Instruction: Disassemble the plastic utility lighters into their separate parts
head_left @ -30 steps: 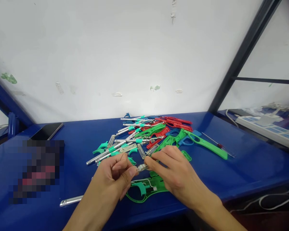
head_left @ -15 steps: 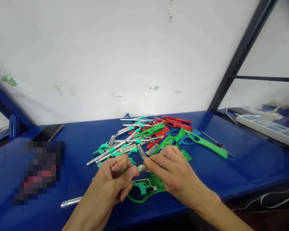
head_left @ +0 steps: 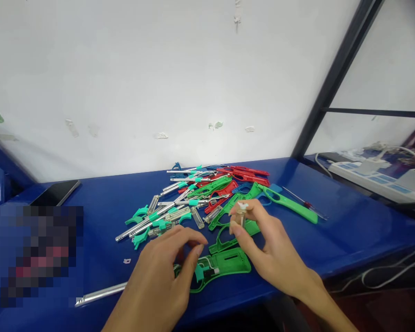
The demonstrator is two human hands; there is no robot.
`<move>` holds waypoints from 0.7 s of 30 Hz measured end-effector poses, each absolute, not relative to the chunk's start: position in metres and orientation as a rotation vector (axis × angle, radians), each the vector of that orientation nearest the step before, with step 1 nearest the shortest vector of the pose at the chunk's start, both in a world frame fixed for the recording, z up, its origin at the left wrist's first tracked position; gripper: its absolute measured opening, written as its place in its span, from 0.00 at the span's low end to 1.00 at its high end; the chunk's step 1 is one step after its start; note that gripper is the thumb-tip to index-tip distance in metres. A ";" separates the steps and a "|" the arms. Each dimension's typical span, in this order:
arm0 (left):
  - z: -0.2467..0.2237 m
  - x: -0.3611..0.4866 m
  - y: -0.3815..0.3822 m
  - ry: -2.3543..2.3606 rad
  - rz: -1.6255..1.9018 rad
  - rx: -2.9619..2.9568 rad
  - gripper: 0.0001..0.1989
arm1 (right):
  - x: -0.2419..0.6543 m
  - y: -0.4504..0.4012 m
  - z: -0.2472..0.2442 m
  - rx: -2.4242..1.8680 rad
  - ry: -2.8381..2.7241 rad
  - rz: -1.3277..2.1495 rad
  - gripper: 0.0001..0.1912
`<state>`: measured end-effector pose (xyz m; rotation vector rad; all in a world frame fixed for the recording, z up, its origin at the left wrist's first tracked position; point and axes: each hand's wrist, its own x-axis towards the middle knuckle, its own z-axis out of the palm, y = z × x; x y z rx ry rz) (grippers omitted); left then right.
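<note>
My right hand point(head_left: 268, 246) pinches a small clear lighter fuel tank point(head_left: 242, 218) with a whitish fitting on top, holding it upright above the table. My left hand point(head_left: 168, 269) hovers over a green lighter shell half point(head_left: 233, 261), thumb and forefinger curved toward each other with a narrow gap and nothing visible between them. The shell lies open, with a teal trigger point(head_left: 199, 273) and white wire inside. A silver metal tube point(head_left: 100, 294) sticks out to the left from under my left hand, which hides the shell's left part.
Behind my hands lies a pile of silver tubes with teal triggers point(head_left: 162, 216), clear tanks point(head_left: 197, 217), and green and red shells point(head_left: 251, 175). A screwdriver point(head_left: 307, 204) is at right, a phone point(head_left: 55, 192) at left. A small pale piece point(head_left: 127, 261) lies left of my hand.
My hands have moved apart. The right hand has lifted the fuel tank up and to the right, turning it upright; the left hand has let go of its end.
</note>
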<state>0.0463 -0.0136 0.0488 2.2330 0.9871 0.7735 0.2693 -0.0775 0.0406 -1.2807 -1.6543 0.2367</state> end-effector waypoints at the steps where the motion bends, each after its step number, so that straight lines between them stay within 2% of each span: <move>1: 0.047 0.045 -0.012 0.978 0.724 2.329 0.12 | 0.269 -0.078 0.041 -1.272 -1.638 0.287 0.05; 4: 0.043 0.039 -0.007 0.963 0.646 2.479 0.16 | 0.269 -0.080 0.042 -1.229 -1.662 0.384 0.11; 11: 0.049 0.034 -0.004 0.974 0.347 2.617 0.20 | 0.273 -0.082 0.046 -1.283 -2.045 0.419 0.14; 17: 0.057 0.025 -0.009 1.030 0.118 2.579 0.11 | 0.271 -0.076 0.042 -1.276 -2.219 0.355 0.10; 21: 0.059 0.025 -0.012 1.020 0.080 2.611 0.07 | 0.269 -0.072 0.042 -1.244 -2.293 0.245 0.12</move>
